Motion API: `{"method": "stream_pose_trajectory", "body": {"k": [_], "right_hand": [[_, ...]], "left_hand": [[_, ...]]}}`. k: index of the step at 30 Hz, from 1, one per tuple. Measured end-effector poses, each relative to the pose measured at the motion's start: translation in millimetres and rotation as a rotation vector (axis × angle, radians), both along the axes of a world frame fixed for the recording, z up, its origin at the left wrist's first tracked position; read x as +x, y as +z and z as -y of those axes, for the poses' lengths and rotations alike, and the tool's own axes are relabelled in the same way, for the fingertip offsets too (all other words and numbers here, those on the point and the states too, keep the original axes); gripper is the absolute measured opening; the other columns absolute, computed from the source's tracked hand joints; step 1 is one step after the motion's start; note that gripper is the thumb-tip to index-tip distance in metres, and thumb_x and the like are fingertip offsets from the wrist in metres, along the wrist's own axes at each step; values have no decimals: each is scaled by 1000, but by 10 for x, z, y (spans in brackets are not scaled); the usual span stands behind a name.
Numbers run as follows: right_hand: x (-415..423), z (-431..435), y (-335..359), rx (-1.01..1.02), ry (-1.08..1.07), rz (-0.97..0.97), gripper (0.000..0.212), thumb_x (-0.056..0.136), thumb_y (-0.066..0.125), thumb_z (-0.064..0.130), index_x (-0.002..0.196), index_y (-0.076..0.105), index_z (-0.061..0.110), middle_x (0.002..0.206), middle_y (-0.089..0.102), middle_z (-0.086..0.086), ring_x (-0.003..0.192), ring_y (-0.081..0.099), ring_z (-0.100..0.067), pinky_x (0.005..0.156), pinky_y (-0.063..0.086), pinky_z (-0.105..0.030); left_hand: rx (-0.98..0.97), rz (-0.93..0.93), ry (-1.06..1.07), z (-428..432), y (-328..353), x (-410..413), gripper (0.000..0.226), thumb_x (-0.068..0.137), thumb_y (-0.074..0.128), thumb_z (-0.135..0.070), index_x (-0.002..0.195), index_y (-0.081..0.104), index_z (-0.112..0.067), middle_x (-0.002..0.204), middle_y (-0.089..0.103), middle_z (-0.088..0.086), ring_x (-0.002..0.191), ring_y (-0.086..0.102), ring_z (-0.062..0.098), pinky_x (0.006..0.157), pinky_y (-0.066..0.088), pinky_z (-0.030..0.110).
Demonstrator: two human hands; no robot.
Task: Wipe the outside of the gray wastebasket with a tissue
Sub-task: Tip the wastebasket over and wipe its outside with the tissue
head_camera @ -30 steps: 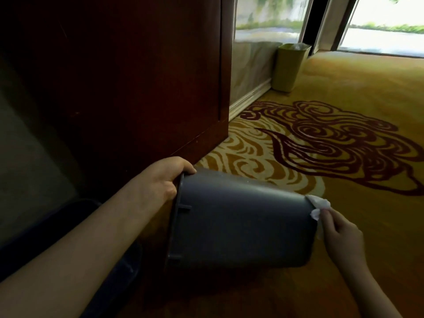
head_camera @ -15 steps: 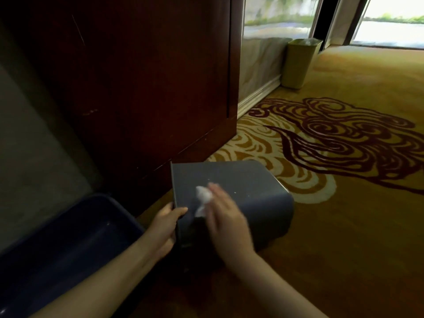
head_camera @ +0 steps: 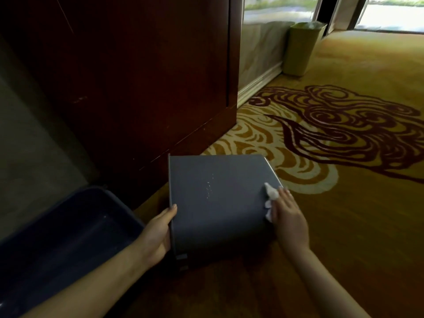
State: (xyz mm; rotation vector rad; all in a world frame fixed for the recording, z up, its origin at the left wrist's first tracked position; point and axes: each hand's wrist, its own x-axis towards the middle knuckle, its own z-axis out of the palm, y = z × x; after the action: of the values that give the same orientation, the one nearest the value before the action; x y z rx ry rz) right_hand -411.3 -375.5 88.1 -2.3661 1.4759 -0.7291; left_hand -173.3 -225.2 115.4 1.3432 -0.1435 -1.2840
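We seem to be in a hotel or banquet-hall corridor rather than a home. The floor is covered wall to wall with a gold carpet (head_camera: 344, 226) woven with large dark red and cream cloud swirls (head_camera: 339, 125), the kind laid in public halls. A tall panel of dark polished wood (head_camera: 137, 88) rises on our left, with a pale baseboard (head_camera: 259, 86) running beyond it. Farther along, a yellow-green wastebasket (head_camera: 300, 49) stands against the wall beside full-height glass doors (head_camera: 390, 14) bright with daylight.
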Motion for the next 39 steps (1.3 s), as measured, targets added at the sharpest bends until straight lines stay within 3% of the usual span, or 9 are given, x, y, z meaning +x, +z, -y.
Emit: {"method": "stream_pose_trajectory", "body": {"k": [4,8,15,22,25,28,32,36,39], "right_hand": [[-56,65,37,14,-90,141,38,94,46,15,132,48,15,144,42,-11,135,35,-27,106,36,-43],[427,-134,219,12,101,297,42,93,45,17,135,43,22,146,40,-2,132,31,-8,105,29,-27],[1369,-449,390,98,645,46,40,95,41,11,135,44,10,148,38,-6,140,24,-16,106,4,-16],[946,-9,225,127,381,8,43,95,44,15,138,42,20,148,37,5,138,26,-7,107,15,-18],[529,336,212,116,147,0,36,95,44,15,131,50,18,145,43,-1,135,35,-14,113,26,-32],[201,540,159,200,-52,113,28,97,38,25,99,65,19,118,64,-5,111,59,-24,86,49,-37],[194,541,252,238,-211,380,35,98,36,33,71,55,23,70,60,-3,68,59,-18,54,37,-23],[677,304,509,103,-42,447,31,97,35,38,78,57,28,70,60,7,61,56,-2,55,40,-18],[1300,75,572,5,261,202,18,95,44,22,102,59,19,94,65,0,85,62,-11,73,47,-24]], "left_hand": [[22,38,-30,59,2,55,16,91,50,-37,101,59,-28,85,79,-2,80,74,16,65,55,36],[20,67,17,263,136,130,26,92,46,-42,101,62,-24,89,77,5,88,70,20,69,55,39],[38,-3,90,584,354,313,46,99,30,-36,122,55,-5,91,63,14,81,60,25,79,48,39],[122,-35,86,616,314,363,42,99,35,-32,129,51,-7,122,60,17,98,58,28,80,46,43],[114,-56,63,590,308,389,42,99,35,-32,130,50,-8,112,63,15,96,60,27,80,47,43],[96,-66,44,577,294,396,42,99,35,-32,131,50,-9,102,63,14,94,61,27,82,47,43],[93,-61,47,577,290,414,42,99,36,-33,131,49,-9,106,63,14,104,59,29,82,48,43],[97,-85,53,573,274,426,38,98,37,-32,126,52,-11,101,65,13,93,62,27,72,50,43],[99,-129,34,569,312,471,34,97,41,-29,122,54,-11,101,65,15,93,62,29,73,49,45]]}}
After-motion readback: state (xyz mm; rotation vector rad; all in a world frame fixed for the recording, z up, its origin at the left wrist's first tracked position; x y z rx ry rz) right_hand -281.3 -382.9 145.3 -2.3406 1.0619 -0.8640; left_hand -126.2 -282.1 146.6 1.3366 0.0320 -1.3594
